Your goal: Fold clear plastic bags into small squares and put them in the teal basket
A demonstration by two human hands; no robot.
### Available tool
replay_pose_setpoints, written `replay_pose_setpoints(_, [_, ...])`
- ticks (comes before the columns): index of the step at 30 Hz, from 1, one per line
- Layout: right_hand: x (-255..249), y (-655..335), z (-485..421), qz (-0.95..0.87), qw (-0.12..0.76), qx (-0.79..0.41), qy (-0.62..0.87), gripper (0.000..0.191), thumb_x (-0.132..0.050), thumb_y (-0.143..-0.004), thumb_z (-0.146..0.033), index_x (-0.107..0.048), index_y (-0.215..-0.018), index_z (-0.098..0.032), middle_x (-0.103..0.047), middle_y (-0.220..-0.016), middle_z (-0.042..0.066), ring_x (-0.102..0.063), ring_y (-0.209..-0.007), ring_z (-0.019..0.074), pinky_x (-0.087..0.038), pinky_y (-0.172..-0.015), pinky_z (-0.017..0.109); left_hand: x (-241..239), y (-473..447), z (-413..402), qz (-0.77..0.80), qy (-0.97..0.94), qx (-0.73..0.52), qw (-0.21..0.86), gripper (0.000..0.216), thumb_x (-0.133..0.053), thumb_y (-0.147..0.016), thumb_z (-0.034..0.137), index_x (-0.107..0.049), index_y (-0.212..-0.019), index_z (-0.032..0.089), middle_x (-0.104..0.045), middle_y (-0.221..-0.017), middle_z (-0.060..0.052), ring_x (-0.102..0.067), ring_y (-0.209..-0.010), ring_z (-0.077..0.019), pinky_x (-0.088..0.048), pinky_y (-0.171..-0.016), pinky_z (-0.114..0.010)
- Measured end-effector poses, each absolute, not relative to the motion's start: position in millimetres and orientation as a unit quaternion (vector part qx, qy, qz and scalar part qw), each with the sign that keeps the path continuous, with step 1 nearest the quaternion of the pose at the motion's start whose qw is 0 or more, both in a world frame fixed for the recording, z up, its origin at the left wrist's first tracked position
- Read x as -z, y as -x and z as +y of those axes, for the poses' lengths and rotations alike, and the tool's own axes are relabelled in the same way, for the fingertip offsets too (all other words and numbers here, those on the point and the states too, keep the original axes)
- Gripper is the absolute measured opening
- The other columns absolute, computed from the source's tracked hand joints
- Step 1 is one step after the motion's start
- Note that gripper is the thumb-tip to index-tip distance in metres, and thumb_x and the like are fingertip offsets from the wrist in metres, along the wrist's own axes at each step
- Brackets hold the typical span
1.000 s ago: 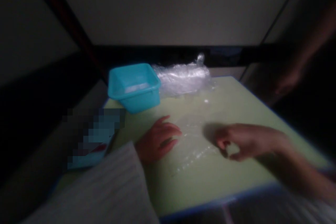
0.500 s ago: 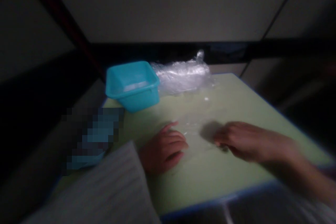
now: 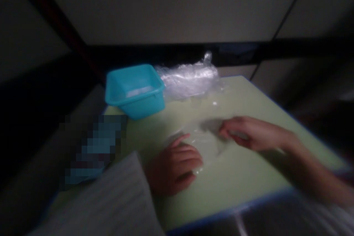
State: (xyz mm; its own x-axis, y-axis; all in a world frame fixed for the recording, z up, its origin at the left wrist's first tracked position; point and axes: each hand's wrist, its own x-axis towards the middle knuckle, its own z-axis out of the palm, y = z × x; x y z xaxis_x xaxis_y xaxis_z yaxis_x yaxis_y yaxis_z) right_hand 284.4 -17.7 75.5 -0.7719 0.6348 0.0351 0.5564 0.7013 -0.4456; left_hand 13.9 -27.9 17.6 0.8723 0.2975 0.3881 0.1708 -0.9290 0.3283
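A thin, clear plastic bag or sheet (image 3: 207,147) lies on the pale yellow-green table (image 3: 238,177), its outline faint in the dim light. My left hand (image 3: 177,166) rests palm down over the left part of that plastic, fingers together but stretched out, not gripping. At the upper right edge of the plastic is my right hand (image 3: 243,131), its thumb and fingers pinched together. What sits between those fingertips, if anything, is too dark and blurred to make out.
A turquoise plastic basin (image 3: 143,105) stands at the back left, with something pale inside. Beside it lies a crumpled heap of clear plastic (image 3: 190,81). A pixelated bluish object (image 3: 96,147) lies along the left edge. Behind the table rises a pale panel (image 3: 177,7).
My right hand has moved up and slightly left, away from the near part of the plastic. My left hand has shifted slightly right and nearer. The view has drifted a little.
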Motion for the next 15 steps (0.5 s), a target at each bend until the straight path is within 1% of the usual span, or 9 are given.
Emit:
replay_pose_setpoints(3, [-65.5,-278.5,-9.1,-0.921,0.118,-0.200,0.312,0.028,-0.049,-0.077,-0.004,-0.055,-0.101,-0.017,-0.062,-0.096,0.005,-0.058,-0.086,0.0158,-0.046,-0.075,0.029,-18.6,-17.6,-33.6,0.108,-0.965,-0.202,0.131,0.021,-0.048,-0.081,0.022,-0.057,-0.100,0.018,-0.067,-0.098,-0.004,-0.059,-0.099,-0.0174,-0.013,-0.111,-0.044])
replay_pose_setpoints(6, [-56.6,-275.9,-0.7,-0.929,0.134,-0.103,0.330,0.026,-0.050,-0.081,-0.011,-0.054,-0.107,-0.016,-0.061,-0.102,0.009,-0.056,-0.094,0.0203,-0.044,-0.082,0.035,-20.2,-22.1,-38.2,0.106,-0.973,-0.175,0.104,0.030,-0.049,-0.081,0.027,-0.056,-0.108,0.017,-0.063,-0.113,-0.009,-0.052,-0.112,-0.0221,-0.012,-0.111,-0.049])
replay_pose_setpoints(9, [-53.9,-277.6,4.5,-0.928,0.133,-0.006,0.348,0.023,-0.047,-0.084,-0.016,-0.057,-0.105,-0.015,-0.060,-0.102,0.012,-0.055,-0.095,0.0243,-0.041,-0.085,0.041,-21.9,-27.7,-41.0,0.094,-0.978,-0.163,0.090,0.035,-0.048,-0.083,0.033,-0.054,-0.114,0.017,-0.058,-0.123,-0.010,-0.047,-0.119,-0.0250,-0.010,-0.111,-0.052])
replay_pose_setpoints(12, [-56.9,-282.6,5.2,-0.919,0.159,-0.003,0.359,0.025,-0.045,-0.085,-0.016,-0.057,-0.107,-0.015,-0.060,-0.103,0.012,-0.055,-0.096,0.0245,-0.042,-0.084,0.039,-24.1,-32.7,-41.5,0.077,-0.982,-0.143,0.097,0.042,-0.047,-0.084,0.039,-0.052,-0.120,0.017,-0.052,-0.131,-0.009,-0.042,-0.123,-0.0269,-0.009,-0.111,-0.053])
replay_pose_setpoints(15, [-60.0,-286.6,3.8,-0.912,0.181,-0.021,0.367,0.027,-0.044,-0.084,-0.013,-0.056,-0.109,-0.014,-0.061,-0.103,0.011,-0.055,-0.095,0.0233,-0.042,-0.083,0.037,-25.9,-35.0,-40.4,0.071,-0.985,-0.118,0.105,0.052,-0.044,-0.086,0.049,-0.048,-0.126,0.017,-0.048,-0.136,-0.009,-0.037,-0.128,-0.0297,-0.006,-0.110,-0.057])
